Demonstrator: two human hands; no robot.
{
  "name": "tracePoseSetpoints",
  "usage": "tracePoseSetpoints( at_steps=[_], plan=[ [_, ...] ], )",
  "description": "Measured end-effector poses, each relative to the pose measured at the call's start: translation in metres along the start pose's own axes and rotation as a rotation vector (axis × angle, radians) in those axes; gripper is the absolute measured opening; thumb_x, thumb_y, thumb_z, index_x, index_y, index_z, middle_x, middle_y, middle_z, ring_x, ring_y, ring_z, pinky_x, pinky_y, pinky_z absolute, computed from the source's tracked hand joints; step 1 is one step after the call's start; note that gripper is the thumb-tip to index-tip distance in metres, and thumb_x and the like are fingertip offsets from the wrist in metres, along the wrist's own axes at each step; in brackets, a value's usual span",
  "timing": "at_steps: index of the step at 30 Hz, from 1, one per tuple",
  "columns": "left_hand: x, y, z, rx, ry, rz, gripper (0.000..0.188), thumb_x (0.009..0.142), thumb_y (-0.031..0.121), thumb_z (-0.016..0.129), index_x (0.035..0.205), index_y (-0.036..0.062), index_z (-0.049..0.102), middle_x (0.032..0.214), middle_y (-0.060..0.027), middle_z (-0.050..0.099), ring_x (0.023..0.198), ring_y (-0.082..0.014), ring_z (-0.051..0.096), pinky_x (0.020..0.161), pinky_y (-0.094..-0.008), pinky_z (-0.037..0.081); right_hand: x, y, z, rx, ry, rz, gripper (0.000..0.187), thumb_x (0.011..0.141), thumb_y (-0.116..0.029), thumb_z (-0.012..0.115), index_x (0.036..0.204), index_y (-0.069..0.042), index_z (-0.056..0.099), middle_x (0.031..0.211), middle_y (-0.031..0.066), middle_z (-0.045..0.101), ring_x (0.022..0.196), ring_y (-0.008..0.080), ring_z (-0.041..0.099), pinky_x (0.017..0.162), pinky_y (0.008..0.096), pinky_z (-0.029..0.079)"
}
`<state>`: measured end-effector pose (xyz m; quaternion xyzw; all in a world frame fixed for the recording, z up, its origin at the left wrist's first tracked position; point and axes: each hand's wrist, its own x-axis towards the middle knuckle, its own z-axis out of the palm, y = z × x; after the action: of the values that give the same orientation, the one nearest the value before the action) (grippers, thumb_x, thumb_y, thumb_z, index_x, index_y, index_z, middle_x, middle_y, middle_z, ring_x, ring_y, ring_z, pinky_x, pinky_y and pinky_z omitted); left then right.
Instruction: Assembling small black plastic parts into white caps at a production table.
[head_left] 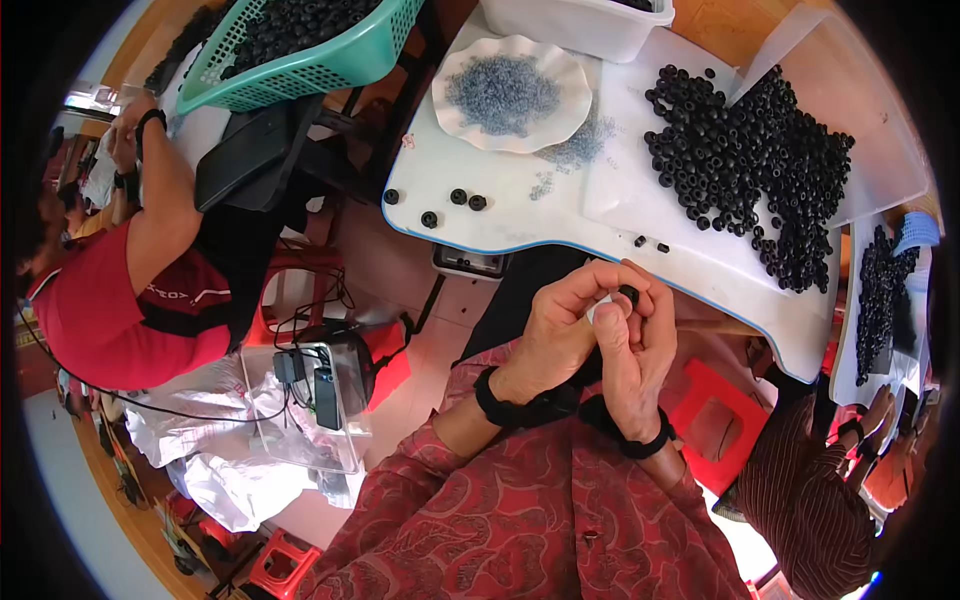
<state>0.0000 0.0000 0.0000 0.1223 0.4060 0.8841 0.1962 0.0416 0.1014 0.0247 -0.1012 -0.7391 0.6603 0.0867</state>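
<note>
My left hand [555, 325] and my right hand [640, 350] meet just off the front edge of the white table. Between their fingertips they pinch a small black round part [628, 294]. A bit of white material [599, 306] shows by the right thumb; its kind I cannot make out. Beyond my hands, two tiny black pieces [651, 243] lie on the table. Several black round parts [459, 197] sit apart near the table's left edge. Further right spreads a large heap of black ring-shaped parts [720, 140] on a white sheet.
A scalloped white plate [455, 110] holds small clear pieces, some spilled beside it. Behind it stands a white bin [590, 35]. A translucent container [880, 150] lies at the heap. A green basket [300, 90] is at upper left. People sit left and right, near a red stool [718, 405].
</note>
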Motion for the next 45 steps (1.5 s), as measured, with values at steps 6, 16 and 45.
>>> tracePoseSetpoints(
  at_steps=[6,16,45],
  plan=[
    [-0.002,-0.009,0.003,0.043,0.018,0.025,0.024,0.097,0.012,0.057,0.116,-0.0031,0.060,0.099,-0.0052,0.062,0.074,-0.0032,0.048,0.068,-0.0183,0.043,-0.001,0.002,0.004,0.108,0.068,0.002,0.044,0.092,-0.012,0.067,0.127,0.005,0.046,0.110,0.0100,0.061,0.098,0.0090,0.056,0.085,0.0226,0.047],
    [-0.001,-0.008,0.006,-0.004,0.046,0.016,0.021,0.097,0.007,0.055,0.115,-0.0033,0.060,0.099,-0.0070,0.063,0.079,-0.0065,0.054,0.074,-0.0202,0.047,0.001,0.004,0.003,0.094,0.085,0.001,0.042,0.091,-0.012,0.069,0.124,0.004,0.049,0.110,0.0088,0.061,0.097,0.0100,0.057,0.085,0.0237,0.048],
    [-0.006,-0.001,0.003,-0.155,-0.011,0.011,0.039,0.093,0.024,0.066,0.120,-0.0027,0.061,0.105,-0.0078,0.062,0.076,-0.0106,0.057,0.071,-0.0223,0.049,-0.007,-0.007,0.010,0.025,0.095,-0.076,0.073,0.083,-0.018,0.079,0.137,0.005,0.036,0.116,0.0119,0.062,0.068,0.0033,0.039,0.062,0.0180,0.040]
  ],
)
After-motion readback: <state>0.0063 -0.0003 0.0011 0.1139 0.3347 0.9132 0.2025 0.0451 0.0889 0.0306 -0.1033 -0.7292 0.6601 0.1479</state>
